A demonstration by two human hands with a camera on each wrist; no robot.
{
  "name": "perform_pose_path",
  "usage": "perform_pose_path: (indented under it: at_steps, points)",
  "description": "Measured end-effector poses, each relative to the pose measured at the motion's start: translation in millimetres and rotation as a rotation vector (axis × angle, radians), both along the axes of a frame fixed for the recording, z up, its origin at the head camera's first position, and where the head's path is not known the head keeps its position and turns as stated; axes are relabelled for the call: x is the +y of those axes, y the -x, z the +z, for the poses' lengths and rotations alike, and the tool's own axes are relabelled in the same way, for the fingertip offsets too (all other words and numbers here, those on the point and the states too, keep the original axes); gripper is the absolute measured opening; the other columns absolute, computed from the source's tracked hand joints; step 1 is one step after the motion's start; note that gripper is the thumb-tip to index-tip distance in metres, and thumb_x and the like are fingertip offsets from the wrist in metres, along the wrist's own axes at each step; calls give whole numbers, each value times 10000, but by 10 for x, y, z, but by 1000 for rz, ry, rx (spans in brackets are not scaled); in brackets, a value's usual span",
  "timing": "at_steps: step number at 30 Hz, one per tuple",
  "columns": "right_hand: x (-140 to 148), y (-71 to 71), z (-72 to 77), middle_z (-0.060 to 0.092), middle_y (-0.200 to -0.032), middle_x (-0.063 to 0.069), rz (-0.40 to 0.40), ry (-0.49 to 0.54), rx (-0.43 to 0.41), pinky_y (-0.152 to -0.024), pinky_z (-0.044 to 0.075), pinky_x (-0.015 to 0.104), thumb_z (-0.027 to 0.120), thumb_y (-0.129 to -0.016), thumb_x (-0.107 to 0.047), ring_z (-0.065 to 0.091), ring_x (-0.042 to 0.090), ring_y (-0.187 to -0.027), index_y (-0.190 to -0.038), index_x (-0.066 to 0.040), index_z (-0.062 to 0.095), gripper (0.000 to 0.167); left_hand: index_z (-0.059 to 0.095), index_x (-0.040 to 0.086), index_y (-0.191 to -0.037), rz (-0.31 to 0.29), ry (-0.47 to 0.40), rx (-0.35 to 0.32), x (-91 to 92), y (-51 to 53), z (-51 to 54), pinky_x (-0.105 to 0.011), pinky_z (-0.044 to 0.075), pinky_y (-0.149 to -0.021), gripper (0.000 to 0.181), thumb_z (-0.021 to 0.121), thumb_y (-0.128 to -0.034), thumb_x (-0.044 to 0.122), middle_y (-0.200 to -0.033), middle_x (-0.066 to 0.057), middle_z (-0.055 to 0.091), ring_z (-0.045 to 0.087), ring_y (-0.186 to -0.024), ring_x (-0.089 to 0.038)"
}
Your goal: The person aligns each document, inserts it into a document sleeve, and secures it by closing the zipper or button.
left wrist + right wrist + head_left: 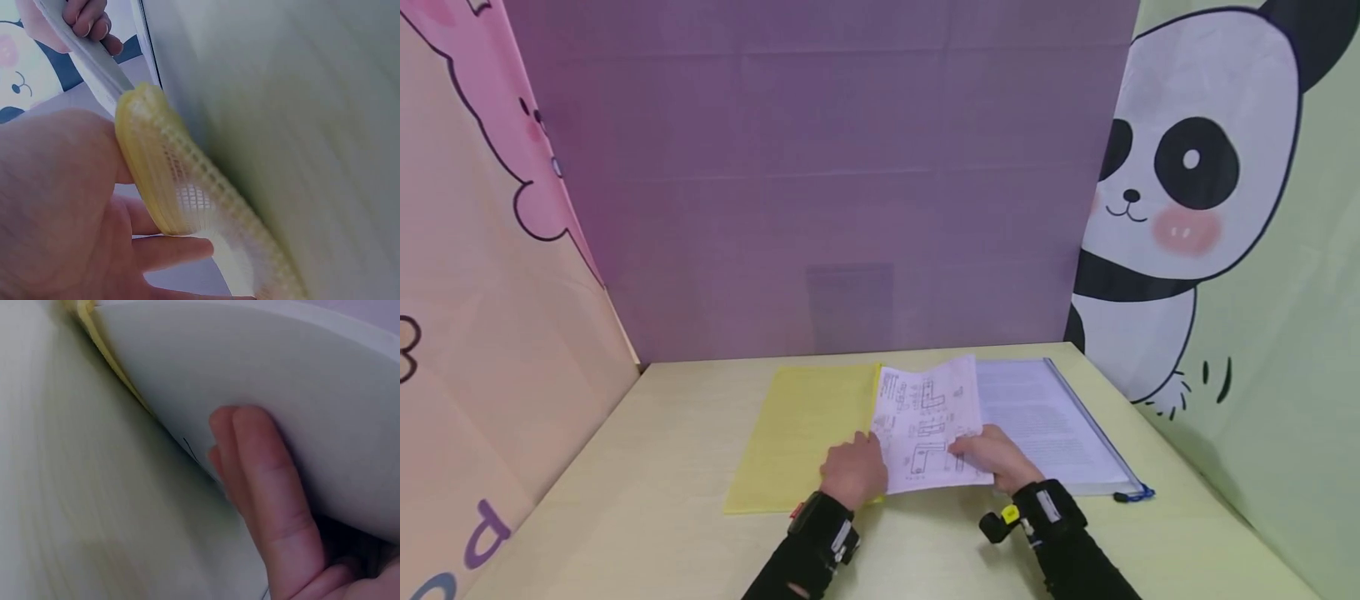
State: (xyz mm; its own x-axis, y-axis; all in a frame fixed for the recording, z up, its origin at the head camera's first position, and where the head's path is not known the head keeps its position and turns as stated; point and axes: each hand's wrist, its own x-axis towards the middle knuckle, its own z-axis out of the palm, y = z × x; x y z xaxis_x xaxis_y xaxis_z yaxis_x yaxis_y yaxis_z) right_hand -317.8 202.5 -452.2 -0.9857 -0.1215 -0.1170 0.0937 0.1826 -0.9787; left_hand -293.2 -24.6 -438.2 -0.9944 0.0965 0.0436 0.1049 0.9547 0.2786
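Note:
A yellow mesh document pouch (808, 433) lies flat on the table. My left hand (855, 471) grips the near end of its right edge. Up close in the left wrist view, the yellow edge (147, 169) lies between thumb and fingers, and netting shows. Printed sheets with line diagrams (928, 425) meet that edge and rise slightly off the table. My right hand (1000, 458) pinches their lower right corner, thumb on top and fingers (269, 469) underneath. Whether the sheets' left end is inside the pouch, I cannot tell.
On the right lies a clear zip document pouch (1052, 425) holding a text page, partly covered by the sheets. Its dark blue zip pull (1135, 495) hangs at the near right corner. A purple cloth wall (850, 167) stands behind the pale table (647, 500).

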Motion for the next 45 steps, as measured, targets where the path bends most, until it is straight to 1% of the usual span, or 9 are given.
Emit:
perform_pose_path:
  at_steps: [4, 10, 17, 21, 25, 27, 32, 38, 45]
  points:
    - [11, -1, 2, 739, -1078, 179, 7, 6, 2, -731, 623, 419, 620, -934, -50, 743, 341, -908, -1297, 51, 613, 377, 511, 13, -1465, -10, 16, -5, 4, 3, 2, -554, 557, -754, 569, 640, -936, 177, -1463, -173, 521, 616, -991, -426]
    - [-36, 1, -13, 746, -1062, 162, 7, -9, 19, -713, 615, 394, 634, -933, -65, 743, 325, -887, -1270, 35, 636, 352, 541, 65, -1451, -43, 62, 6, 11, 7, 0, -524, 553, -672, 547, 654, -930, 189, -1341, -110, 574, 625, -937, -382]
    - [-67, 3, -28, 745, -1070, 164, 24, -26, 30, -717, 612, 388, 621, -941, -65, 741, 319, -893, -1274, 41, 636, 349, 473, 115, -1522, -54, 112, 8, 12, -9, 9, -476, 532, -631, 567, 582, -976, 225, -1471, -96, 542, 643, -1044, -372]
    - [-28, 20, -20, 740, -1092, 169, 33, -3, 19, -734, 617, 409, 630, -939, -75, 741, 330, -913, -1307, 25, 620, 381, 452, 72, -1526, -41, 128, 11, -3, -20, 16, -441, 521, -647, 589, 561, -984, 272, -1384, -122, 607, 637, -982, -339]
    - [20, 36, -3, 731, -1126, 181, 42, 51, -12, -764, 617, 429, 611, -948, -92, 735, 343, -948, -1355, 15, 586, 421, 563, 41, -1410, -40, 134, 1, -23, -30, 12, -517, 505, -826, 514, 548, -999, 350, -1212, -152, 629, 583, -1016, -362]
    - [37, 37, 5, 731, -1121, 175, 32, 66, -29, -766, 616, 426, 596, -958, -103, 735, 337, -947, -1367, 10, 577, 424, 593, 54, -1362, -38, 118, -13, -28, -35, 13, -590, 481, -870, 489, 552, -999, 378, -1171, -166, 611, 552, -1048, -375]
    - [70, 33, 15, 734, -1111, 157, 0, 80, -35, -755, 614, 407, 586, -965, -98, 734, 309, -932, -1384, 7, 564, 432, 596, 97, -1365, -19, 59, -45, -27, -45, 25, -683, 468, -858, 488, 557, -995, 412, -1203, -166, 587, 512, -1106, -380]
    - [109, 34, 12, 720, -1157, 181, 34, 108, -19, -783, 610, 404, 592, -971, -65, 729, 318, -969, -1391, 29, 550, 432, 581, 121, -1384, -16, 35, -62, -24, -40, 18, -666, 477, -843, 501, 548, -995, 435, -1261, -156, 575, 525, -1110, -405]
    - [105, 48, -1, 726, -1133, 178, 25, 75, -11, -770, 610, 402, 599, -977, -55, 730, 316, -954, -1342, 48, 580, 379, 568, 136, -1408, -34, 41, -80, -19, -18, -1, -662, 471, -839, 505, 523, -1001, 433, -1318, -126, 570, 531, -1129, -417]
